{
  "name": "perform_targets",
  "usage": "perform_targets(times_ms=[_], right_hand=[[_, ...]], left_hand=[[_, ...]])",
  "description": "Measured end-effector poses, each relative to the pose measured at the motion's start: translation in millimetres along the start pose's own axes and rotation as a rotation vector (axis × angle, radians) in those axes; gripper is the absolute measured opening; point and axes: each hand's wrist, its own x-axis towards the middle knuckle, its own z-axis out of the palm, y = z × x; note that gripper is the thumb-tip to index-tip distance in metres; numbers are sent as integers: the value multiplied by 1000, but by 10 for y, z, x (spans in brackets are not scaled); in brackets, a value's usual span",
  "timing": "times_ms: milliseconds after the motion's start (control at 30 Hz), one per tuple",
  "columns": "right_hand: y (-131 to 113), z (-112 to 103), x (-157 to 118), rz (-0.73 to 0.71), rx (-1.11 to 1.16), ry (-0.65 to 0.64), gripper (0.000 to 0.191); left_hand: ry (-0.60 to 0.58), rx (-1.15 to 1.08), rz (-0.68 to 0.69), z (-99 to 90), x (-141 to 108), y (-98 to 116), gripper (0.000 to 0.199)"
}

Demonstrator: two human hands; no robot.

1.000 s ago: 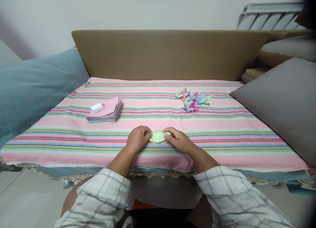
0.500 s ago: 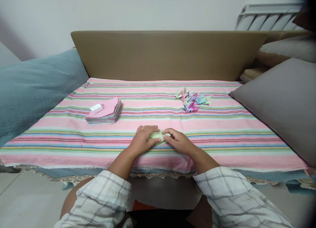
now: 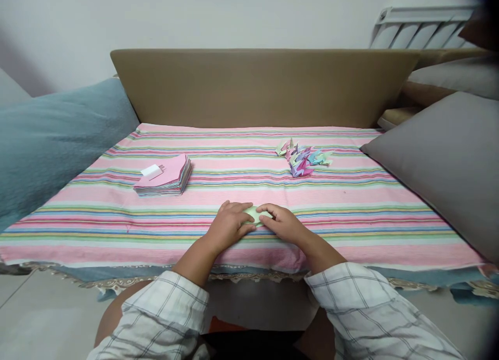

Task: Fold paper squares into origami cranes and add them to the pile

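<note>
A small light green paper [image 3: 254, 213] lies on the striped cloth near its front edge, partly hidden under my fingers. From the left, my left hand [image 3: 231, 224] grips it, fingers over the top and thumb at the near edge. On the right side, my right hand [image 3: 281, 221] pinches the paper between thumb and forefinger. Folded paper cranes [image 3: 302, 160] in several colours are clustered beyond my right hand. Toward the left stands a stack of coloured paper [image 3: 166, 179], pink sheet on top.
A white plug adapter [image 3: 152, 172] rests on the paper stack. The striped cloth [image 3: 234, 165] covers the seat. A tan backrest [image 3: 265, 87] rises behind, a blue cushion [image 3: 70, 136] is at left, and a grey pillow [image 3: 440, 157] at right.
My left hand has shifted slightly to the right and now covers more of the green paper's left part. My right hand has hardly moved.
</note>
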Motion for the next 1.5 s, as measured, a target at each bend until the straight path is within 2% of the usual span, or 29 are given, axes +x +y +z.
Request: perform_targets(times_ms=[267, 433, 600, 800, 900, 1067, 1267, 1500], right_hand=[[88, 44, -3, -42, 140, 28, 50], [47, 10, -4, -26, 124, 62, 39], [71, 33, 13, 5, 120, 43, 29], [77, 48, 40, 79, 129, 79, 28], [71, 45, 59, 142, 172, 66, 27], [91, 49, 90, 177, 232, 75, 22], [94, 83, 90, 144, 159, 109, 14], [50, 72, 56, 20, -118, 179, 12]], left_hand=[[81, -133, 40, 99, 28, -115, 22], [122, -169, 19, 151, 32, -147, 21], [84, -107, 40, 132, 37, -133, 18], [46, -59, 70, 71, 30, -40, 20], [25, -36, 16, 56, 23, 3, 23], [41, -17, -56, 77, 19, 56, 17], [116, -15, -54, 133, 18, 77, 11], [131, -9, -24, 167, 9, 56, 10]])
